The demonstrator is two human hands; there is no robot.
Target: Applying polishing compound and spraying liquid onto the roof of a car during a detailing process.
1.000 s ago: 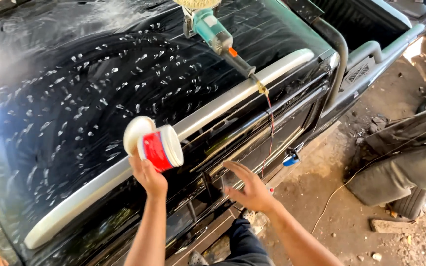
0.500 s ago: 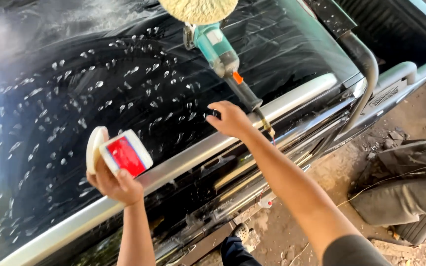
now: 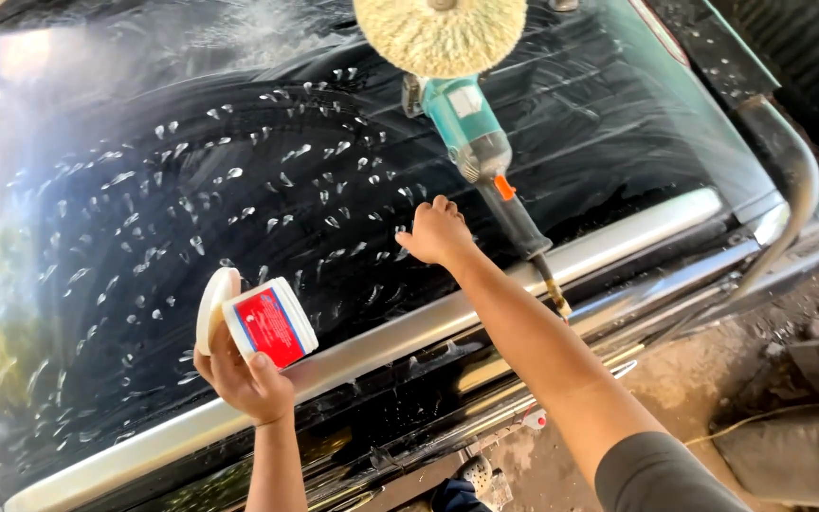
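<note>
Left hand [image 3: 244, 379] grips a white tub with a red label [image 3: 269, 327] and its loose white lid [image 3: 212, 308] — fingers wrapped around both, below the black hood [image 3: 144, 218]. Right hand [image 3: 436, 232] rests on the hood, fingers curled loosely, holding nothing — just beside the teal polisher [image 3: 471, 142] lying on the hood, its wool pad [image 3: 440, 33] upward.

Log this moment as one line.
left hand: holds white tub, red label, lid | right hand: fingertips on black hood by white dabs | polisher: lying on hood, untouched
</note>
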